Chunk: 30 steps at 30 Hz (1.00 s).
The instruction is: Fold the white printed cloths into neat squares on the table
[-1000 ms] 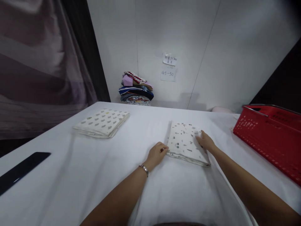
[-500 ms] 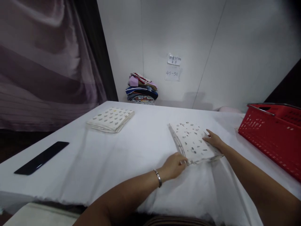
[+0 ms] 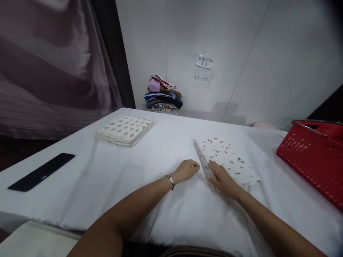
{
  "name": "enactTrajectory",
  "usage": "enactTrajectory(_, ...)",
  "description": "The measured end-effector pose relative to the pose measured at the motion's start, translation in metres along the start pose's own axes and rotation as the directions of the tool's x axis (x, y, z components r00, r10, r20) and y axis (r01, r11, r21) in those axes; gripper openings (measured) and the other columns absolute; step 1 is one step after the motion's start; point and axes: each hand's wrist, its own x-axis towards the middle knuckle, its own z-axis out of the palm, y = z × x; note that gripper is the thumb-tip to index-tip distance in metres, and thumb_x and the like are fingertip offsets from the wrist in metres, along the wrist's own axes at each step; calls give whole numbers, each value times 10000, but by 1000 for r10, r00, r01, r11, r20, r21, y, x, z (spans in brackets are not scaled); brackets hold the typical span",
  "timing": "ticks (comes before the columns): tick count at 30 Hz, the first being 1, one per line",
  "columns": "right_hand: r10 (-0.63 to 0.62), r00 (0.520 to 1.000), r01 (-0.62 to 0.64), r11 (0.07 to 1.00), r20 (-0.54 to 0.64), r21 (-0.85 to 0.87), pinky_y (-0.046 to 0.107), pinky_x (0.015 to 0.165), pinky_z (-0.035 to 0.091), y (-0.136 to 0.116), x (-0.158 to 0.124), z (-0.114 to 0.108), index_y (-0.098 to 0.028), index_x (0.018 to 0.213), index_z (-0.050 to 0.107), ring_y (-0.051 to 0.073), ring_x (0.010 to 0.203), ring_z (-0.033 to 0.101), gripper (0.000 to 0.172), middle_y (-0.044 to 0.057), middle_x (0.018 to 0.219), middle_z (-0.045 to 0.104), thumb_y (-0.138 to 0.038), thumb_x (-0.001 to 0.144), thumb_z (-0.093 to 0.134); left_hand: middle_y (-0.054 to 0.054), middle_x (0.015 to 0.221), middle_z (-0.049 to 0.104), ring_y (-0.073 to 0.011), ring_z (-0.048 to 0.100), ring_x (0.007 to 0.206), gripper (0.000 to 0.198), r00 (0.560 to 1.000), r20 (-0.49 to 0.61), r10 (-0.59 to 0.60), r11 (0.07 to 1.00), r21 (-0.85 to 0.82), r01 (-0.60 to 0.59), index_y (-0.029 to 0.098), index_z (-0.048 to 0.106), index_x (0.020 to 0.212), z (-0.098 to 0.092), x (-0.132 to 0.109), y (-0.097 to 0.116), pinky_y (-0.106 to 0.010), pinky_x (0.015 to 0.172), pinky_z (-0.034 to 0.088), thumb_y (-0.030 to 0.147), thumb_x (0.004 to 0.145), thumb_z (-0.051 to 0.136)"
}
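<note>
- The left hand reaches in from the near left, its wrist, with a bracelet on it, bent slightly; the fingers curl in towards the thumb, with nothing visible in them, just beside the printed cloth.
- The right hand comes in from the near right, palm down, fingers stretched out towards the far left; it rests on the cloth's near left part and is not clamped on it.
- The two hands are apart from each other, though close.
- The printed cloth lies folded on the right half of the white surface, its long axis running from far left to near right, its layered edge facing left.
- To its right stands a red basket, apart from it.
- On the far left lies a second folded cloth; nearer, a long black slab slants from near left to far right.
</note>
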Motion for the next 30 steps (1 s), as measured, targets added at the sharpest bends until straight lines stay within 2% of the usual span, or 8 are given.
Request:
enactTrajectory(5, 60, 991, -53, 997, 120, -59, 497, 1113, 201, -15, -8, -8, -171, 1446, 264, 251, 1384, 177, 667, 108, 1503, 219, -548, 901, 336, -10, 942, 703, -154, 619, 853, 244, 989, -106, -104, 993, 43, 109, 192, 708, 890, -14, 44, -9, -229, 755, 452, 260, 821, 484)
enactTrajectory(8, 44, 997, -37, 993, 63, -114, 480, 1103, 238, -17, -16, -7, -168, 1455, 236, 246, 1378, 206, 646, 112, 1494, 251, -500, 912, 346, -25, 973, 695, -167, 617, 886, 255, 975, -162, -153, 984, 69, 166, 186, 699, 919, -18, 69, -15, -243, 777, 453, 248, 827, 470)
enactTrajectory(11, -39, 999, 35, 979, -12, -202, 477, 1086, 274, -14, -29, 7, -168, 1456, 231, 254, 1362, 255, 626, 121, 1483, 278, -427, 908, 384, -67, 1128, 643, -206, 575, 1035, 310, 958, -214, -189, 972, 96, 213, 168, 651, 1068, -22, 90, -24, -285, 863, 439, 223, 825, 466)
enactTrajectory(15, -141, 978, 88, 945, -151, -315, 505, 1055, 307, -7, -46, 25, -195, 1472, 169, 288, 1321, 338, 653, 123, 1457, 337, -388, 898, 415, -108, 1343, 485, -242, 431, 1232, 511, 957, -244, -156, 969, 151, 196, 137, 454, 1324, -28, 114, -35, -344, 1000, 368, 182, 815, 461)
enactTrajectory(18, -185, 963, 103, 925, -195, -366, 500, 1036, 332, -5, -51, 29, -187, 1480, 119, 306, 1306, 359, 705, 140, 1446, 354, -368, 886, 452, -56, 1416, 409, -220, 320, 1316, 626, 977, -197, -78, 974, 193, 116, 184, 361, 1391, -32, 130, -40, -334, 1069, 300, 126, 778, 477)
enactTrajectory(21, -195, 960, 106, 918, -203, -382, 498, 1029, 347, -7, -52, 28, -195, 1478, 132, 307, 1321, 332, 708, 130, 1464, 323, -330, 874, 477, -2, 1456, 351, -192, 286, 1338, 701, 996, -83, 33, 965, 263, -10, 241, 370, 1387, -34, 145, -42, -307, 1099, 254, 63, 720, 496)
enactTrajectory(25, -211, 958, 122, 913, -194, -390, 486, 1008, 378, -10, -50, 28, -183, 1450, 247, 310, 1308, 352, 651, 132, 1458, 336, -271, 850, 483, -36, 1343, 497, -223, 448, 1220, 638, 983, 119, 140, 885, 430, -178, 253, 456, 1332, -35, 157, -40, -337, 1029, 351, 85, 718, 499)
enactTrajectory(30, -251, 954, 175, 909, -162, -378, 467, 1004, 385, -9, -49, 22, -182, 1419, 335, 318, 1297, 367, 653, 137, 1445, 361, -116, 780, 452, -44, 1105, 638, -205, 546, 1062, 447, 971, 120, 207, 822, 516, -239, 245, 608, 1150, -40, 158, -39, -293, 902, 427, 96, 758, 452)
